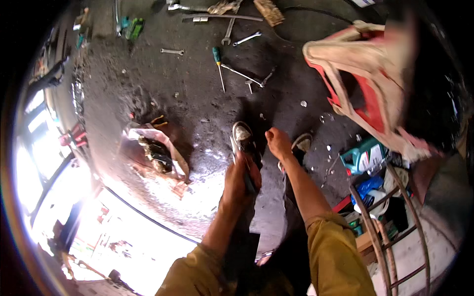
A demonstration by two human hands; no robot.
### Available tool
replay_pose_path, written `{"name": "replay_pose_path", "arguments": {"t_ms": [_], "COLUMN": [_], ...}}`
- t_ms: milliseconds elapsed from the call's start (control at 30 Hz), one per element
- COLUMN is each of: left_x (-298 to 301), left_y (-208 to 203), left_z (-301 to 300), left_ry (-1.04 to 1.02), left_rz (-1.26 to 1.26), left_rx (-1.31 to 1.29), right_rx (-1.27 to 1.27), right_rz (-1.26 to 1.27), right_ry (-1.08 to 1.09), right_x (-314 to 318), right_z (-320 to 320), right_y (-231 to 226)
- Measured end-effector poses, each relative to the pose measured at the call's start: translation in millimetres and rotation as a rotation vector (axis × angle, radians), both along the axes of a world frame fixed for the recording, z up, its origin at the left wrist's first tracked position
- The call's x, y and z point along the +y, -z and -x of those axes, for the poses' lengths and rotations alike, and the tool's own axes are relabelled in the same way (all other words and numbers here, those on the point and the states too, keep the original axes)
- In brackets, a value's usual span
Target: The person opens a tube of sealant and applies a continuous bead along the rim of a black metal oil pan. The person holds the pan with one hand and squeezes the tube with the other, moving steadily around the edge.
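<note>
My left hand [238, 176] is wrapped round a long, slim tool [233, 148]; its pale, narrow end points away from me past my shoe and its dark part shows beside the palm. The exact kind is unclear. To its right, my right hand [279, 143] is held closed above the floor between my shoes, and whatever its curled fingers may hold is hidden. Beyond both hands a green-handled screwdriver [217, 61] lies on the dark floor. A thin ratchet-like bar [242, 75] rests near its shaft.
Spanners [247, 38] and a wood block [269, 12] lie at the far side. An open bag [173, 163] with dirty parts sits at left. At right stand a worn red and beige frame [345, 93], a green oil jug [364, 157] and a metal rack [373, 232].
</note>
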State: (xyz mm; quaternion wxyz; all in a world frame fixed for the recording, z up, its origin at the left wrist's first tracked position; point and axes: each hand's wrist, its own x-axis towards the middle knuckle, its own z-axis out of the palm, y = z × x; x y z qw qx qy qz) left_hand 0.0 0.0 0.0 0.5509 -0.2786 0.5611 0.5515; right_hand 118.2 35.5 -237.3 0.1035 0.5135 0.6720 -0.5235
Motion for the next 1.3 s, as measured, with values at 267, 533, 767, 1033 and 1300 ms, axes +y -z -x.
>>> {"name": "replay_pose_path", "arguments": {"t_ms": [267, 533, 767, 1033, 1300], "left_x": [-64, -69, -99, -25, 6], "left_y": [57, 86, 44, -98, -180], "left_z": [80, 90, 103, 92, 74], "left_ry": [0.064, -0.424, -0.711, -0.429, -0.337], "left_rz": [-0.084, -0.163, -0.322, -0.441, -0.486], "left_rx": [0.108, -0.215, -0.153, 0.310, 0.428], "right_rx": [-0.039, 0.190, 0.438, 0.567, 0.632], "right_rz": [-0.405, -0.176, 0.501, 0.177, -0.153], "right_ry": [-0.028, 0.269, 0.097, -0.067, -0.236], "right_x": [57, 95, 8, 35, 55], "right_z": [185, 133, 145, 79, 56], "right_y": [214, 236, -191, -406, -467]}}
